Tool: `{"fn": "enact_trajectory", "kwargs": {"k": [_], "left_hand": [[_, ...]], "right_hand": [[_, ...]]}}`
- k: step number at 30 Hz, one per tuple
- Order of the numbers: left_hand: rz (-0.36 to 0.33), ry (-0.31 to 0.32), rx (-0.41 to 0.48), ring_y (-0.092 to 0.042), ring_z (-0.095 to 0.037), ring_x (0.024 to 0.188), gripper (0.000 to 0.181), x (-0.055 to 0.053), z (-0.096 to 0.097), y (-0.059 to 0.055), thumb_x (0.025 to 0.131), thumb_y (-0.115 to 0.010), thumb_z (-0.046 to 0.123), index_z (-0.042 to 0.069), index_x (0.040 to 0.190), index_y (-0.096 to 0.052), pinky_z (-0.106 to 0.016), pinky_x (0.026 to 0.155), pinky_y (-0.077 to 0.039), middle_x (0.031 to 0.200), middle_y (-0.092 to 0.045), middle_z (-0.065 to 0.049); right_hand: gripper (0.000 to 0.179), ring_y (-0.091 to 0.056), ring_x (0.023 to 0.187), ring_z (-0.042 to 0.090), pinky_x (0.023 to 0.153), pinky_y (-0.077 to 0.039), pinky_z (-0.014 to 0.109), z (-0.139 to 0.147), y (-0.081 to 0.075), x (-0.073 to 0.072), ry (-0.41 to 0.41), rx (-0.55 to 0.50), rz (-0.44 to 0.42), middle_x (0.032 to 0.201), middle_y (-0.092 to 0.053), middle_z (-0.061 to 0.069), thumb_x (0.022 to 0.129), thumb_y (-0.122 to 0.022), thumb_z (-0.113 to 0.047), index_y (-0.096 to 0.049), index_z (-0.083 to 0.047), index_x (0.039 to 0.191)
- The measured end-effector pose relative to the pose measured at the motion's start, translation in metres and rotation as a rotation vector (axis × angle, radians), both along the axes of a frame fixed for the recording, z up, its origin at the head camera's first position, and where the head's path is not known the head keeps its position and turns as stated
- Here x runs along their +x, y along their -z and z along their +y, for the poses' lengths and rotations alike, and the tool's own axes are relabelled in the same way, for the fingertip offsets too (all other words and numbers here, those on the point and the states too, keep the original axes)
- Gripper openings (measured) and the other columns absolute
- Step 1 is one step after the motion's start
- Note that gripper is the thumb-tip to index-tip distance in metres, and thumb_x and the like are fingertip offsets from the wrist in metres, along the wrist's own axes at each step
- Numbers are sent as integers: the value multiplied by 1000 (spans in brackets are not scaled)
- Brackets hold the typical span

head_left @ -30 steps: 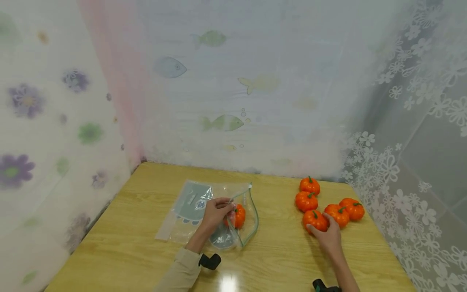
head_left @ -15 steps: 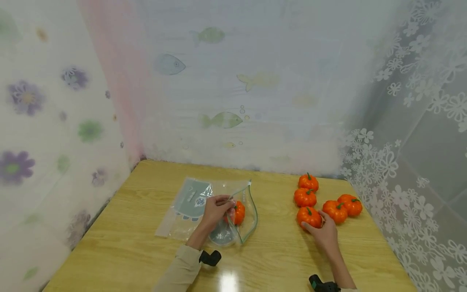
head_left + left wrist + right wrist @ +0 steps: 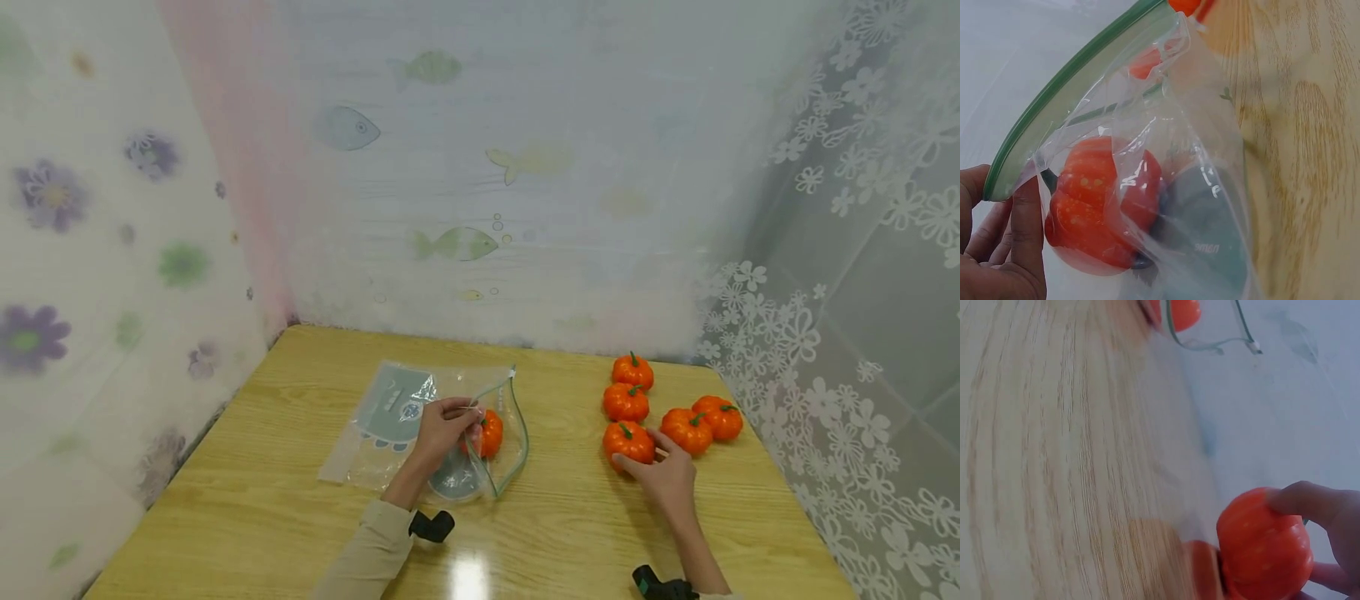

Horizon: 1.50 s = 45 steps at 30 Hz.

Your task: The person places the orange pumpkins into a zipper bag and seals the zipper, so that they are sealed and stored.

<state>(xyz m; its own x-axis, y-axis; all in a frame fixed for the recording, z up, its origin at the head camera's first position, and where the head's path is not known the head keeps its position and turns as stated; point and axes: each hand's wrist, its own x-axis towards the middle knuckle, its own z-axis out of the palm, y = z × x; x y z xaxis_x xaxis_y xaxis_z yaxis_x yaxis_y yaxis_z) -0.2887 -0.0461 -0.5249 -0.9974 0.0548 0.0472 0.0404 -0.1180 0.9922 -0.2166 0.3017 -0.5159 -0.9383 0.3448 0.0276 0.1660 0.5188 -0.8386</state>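
Observation:
A clear zip bag (image 3: 401,417) with a green seal and grey-blue print lies on the table, its mouth spread toward the right. My left hand (image 3: 442,433) pinches the bag's edge; in the left wrist view thumb and fingers (image 3: 1025,228) hold the green strip. Inside the bag sits one small orange pumpkin (image 3: 1094,206) with a dark green stem. On the right, my right hand (image 3: 667,479) grips another orange pumpkin (image 3: 628,442) between thumb and fingers. The right wrist view shows the thumb on top of this gripped pumpkin (image 3: 1263,547).
Two pumpkins stand behind the gripped one, the nearer pumpkin (image 3: 626,402) and the farther pumpkin (image 3: 633,372). Two more, a front pumpkin (image 3: 686,431) and a back pumpkin (image 3: 717,417), sit to its right. Patterned curtains (image 3: 487,183) border the wooden table (image 3: 555,517).
My right hand has shifted the gripped pumpkin slightly left, away from the two pumpkins on its right. The left hand keeps its hold on the bag.

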Motion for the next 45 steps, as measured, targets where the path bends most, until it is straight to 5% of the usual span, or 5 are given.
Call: {"fn": "enact_trajectory", "kwargs": {"k": [5, 12, 26, 39, 45], "left_hand": [[-1, -12, -14, -71, -11, 76, 27, -2, 0, 0, 95, -70, 3, -12, 118, -67, -21, 66, -59, 106, -73, -25], [-15, -31, -16, -71, -12, 77, 26, -3, 1, 0, 94, -72, 3, -11, 117, -68, -22, 67, -60, 104, -74, -23], [3, -25, -24, -72, -10, 81, 27, -5, 1, 0, 94, -72, 2, -13, 116, -68, -20, 69, -59, 111, -73, -25], [-22, -36, -35, -71, -12, 80, 30, -5, 3, 5, 94, -74, 7, -12, 117, -68, -20, 67, -58, 109, -73, -26], [-19, -35, -15, -70, -10, 74, 28, -3, 4, 6, 93, -73, 4, -12, 115, -69, -20, 65, -58, 103, -74, -24]], "right_hand": [[82, -57, 125, 45, 92, -54, 33, -7, 0, -1, -15, -29, 46, 145, -49, 26, 81, -89, -30, -50, 2, 147], [76, -56, 126, 40, 80, -44, 6, -24, 7, -6, -69, -74, 148, 150, -46, 24, 81, -88, -18, -53, -1, 146], [72, -59, 109, 8, 78, -59, 21, -55, 21, -14, -275, -255, 353, 139, -57, 16, 75, -89, 2, -58, 1, 140], [72, -58, 119, 22, 88, -59, 30, -81, 25, -16, -490, -290, 233, 145, -55, 17, 77, -89, -3, -58, -6, 141], [69, -57, 122, 33, 87, -61, 33, -94, 26, -19, -526, -319, 203, 143, -56, 18, 77, -89, -3, -60, -5, 139]]}}
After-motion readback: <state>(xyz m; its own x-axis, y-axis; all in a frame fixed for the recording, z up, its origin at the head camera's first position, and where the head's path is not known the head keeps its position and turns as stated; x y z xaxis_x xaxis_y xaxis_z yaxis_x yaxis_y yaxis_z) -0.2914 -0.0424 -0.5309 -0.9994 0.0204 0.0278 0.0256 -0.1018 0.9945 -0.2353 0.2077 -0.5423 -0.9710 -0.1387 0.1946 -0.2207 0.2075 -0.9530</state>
